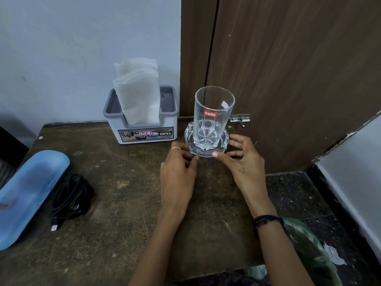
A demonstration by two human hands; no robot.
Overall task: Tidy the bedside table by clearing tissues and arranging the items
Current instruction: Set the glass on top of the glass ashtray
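Observation:
A clear drinking glass (213,112) with a red label stands upright on a round glass coaster (189,135) at the back right of the dark wooden bedside table (127,203). My left hand (178,174) pinches the coaster's left rim. From the other side my right hand (240,159) grips its right rim, thumb on the front edge. A grey and white holder (146,133) against the wall carries a stack of white tissues (137,89). To the left lie a blue case (26,195) and a coiled black cable (71,199).
A brown wooden door (288,69) with a metal latch (240,119) stands right behind the glass. A green plastic bag (309,250) sits off the table's right front corner, on a dark speckled floor (294,197). The grey wall backs the table.

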